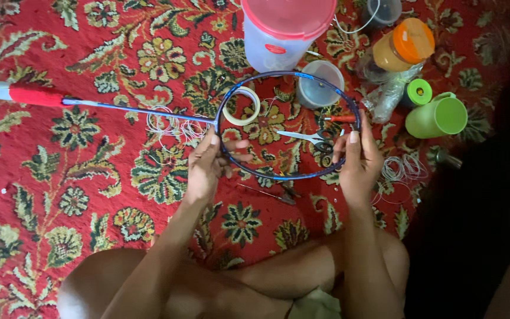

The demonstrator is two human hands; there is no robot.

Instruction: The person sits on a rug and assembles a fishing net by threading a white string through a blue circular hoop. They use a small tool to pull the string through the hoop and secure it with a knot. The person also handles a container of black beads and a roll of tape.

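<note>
Containers (320, 82) crowd far side of racket frame (290, 77); scissors (308, 137) inside hoop; carpet (60, 195) left open.

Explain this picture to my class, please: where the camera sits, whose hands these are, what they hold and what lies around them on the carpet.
There is only one picture, taken by a camera worn on a person's head and looking down past their folded legs. No machine is involved. The left hand and the right hand each grip one side of the oval frame of an unstrung badminton racket, whose shaft runs left to a red and white grip. Seen through the frame, on the red patterned carpet, are a roll of tape and scissors. Loose coils of white string lie by the shaft. Farther off stand a pink-lidded tub, an orange-lidded jar, a small clear cup and a green mug.
</note>
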